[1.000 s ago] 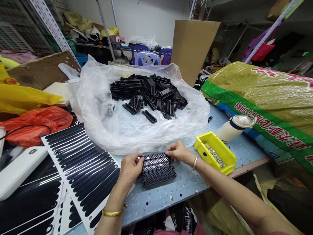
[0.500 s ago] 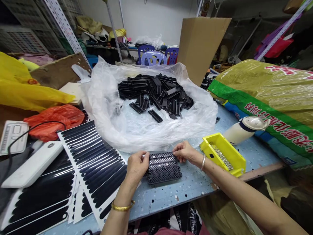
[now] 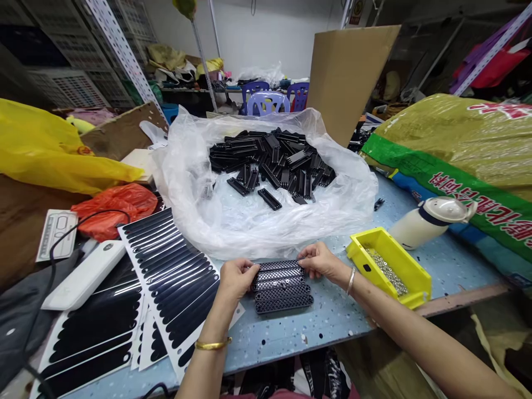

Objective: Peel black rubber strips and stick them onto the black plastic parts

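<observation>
Black plastic strips [image 3: 283, 291] with a mesh pattern lie side by side on the blue speckled table [image 3: 286, 336] in front of me. My left hand [image 3: 238, 281] pinches the left end of the farthest strip between thumb and fingers. At that strip's right end, my right hand [image 3: 321, 260] grips it with thumb and fingertips. A few small shiny spots show on the middle strips; what they are is too small to tell. To the right stands a yellow bin [image 3: 361, 271] holding many small metal pieces [image 3: 388, 271].
Behind my hands a clear plastic sheet [image 3: 233, 238] surrounds a heap of black plastic parts [image 3: 270, 158]. White sheets with black rounded strips [image 3: 178, 282] lie at left beside a white device [image 3: 85, 274]. A cream bottle [image 3: 428, 224] and a big sack [image 3: 469, 149] stand right.
The whole view has shifted, so most things appear slightly further right. Both hands keep their hold at the two ends of the far strip, with little movement.
</observation>
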A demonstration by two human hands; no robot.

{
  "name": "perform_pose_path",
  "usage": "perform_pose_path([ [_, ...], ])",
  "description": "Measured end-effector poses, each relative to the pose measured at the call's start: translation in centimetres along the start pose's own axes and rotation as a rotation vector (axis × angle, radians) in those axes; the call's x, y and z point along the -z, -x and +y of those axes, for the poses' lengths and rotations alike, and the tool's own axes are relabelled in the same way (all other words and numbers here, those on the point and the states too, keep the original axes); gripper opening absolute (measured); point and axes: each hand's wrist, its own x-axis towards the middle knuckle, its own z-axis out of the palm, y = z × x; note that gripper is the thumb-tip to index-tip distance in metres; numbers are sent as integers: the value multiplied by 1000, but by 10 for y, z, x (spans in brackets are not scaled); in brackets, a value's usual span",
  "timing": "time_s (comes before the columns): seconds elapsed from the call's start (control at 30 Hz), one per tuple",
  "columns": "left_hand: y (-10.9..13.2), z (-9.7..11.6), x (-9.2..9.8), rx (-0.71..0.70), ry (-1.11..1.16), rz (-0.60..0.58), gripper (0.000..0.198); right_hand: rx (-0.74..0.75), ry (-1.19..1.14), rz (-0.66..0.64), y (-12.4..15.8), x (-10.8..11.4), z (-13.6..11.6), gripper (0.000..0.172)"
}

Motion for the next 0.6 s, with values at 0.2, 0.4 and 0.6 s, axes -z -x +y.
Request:
perform_pose_path([
  [0.2,1,8,6,87,181,-102,29,-14,18,-21,-5,2,3,4],
  [0.4,-4,13,8,139,226,-135,29,10,32,-26,-6,1,6,5],
  [0.6,-4,11,5,82,228,-66,24,21,15,-27,-6,1,7,5],
])
